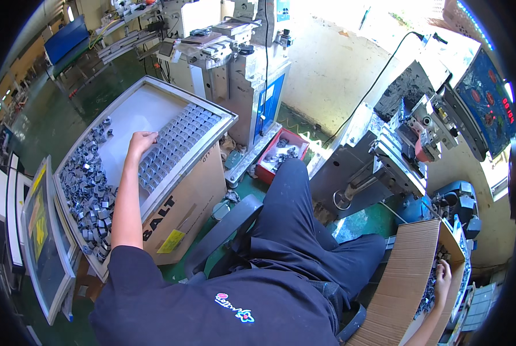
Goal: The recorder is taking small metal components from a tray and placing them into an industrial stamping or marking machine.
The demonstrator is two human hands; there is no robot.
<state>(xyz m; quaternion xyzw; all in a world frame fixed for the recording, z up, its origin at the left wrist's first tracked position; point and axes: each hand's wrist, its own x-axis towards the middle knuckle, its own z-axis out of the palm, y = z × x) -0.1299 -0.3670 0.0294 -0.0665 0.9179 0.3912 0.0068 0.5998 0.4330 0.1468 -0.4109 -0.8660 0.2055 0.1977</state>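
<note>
My left hand (143,142) is over a framed white tray (132,101), its fingertips together at the edge of neat rows of small grey curved parts (178,145). Whether a part is between those fingertips cannot be made out. Along the tray's left side lies a loose heap of similar grey parts (85,194). On my other side, my right hand (443,277) reaches into an open cardboard box (407,277), with its fingers curled. Small dark grey parts (429,289) lie in the box below that hand. The palm and anything in it are hidden.
The tray rests on a printed carton (193,203). Ahead right stands a pad printing machine (414,142) with a pink pad; another machine (249,82) is farther off. A red bin (266,173) of parts sits on the floor. Framed screens (46,242) lean at left. Chair armrests (223,235) flank me.
</note>
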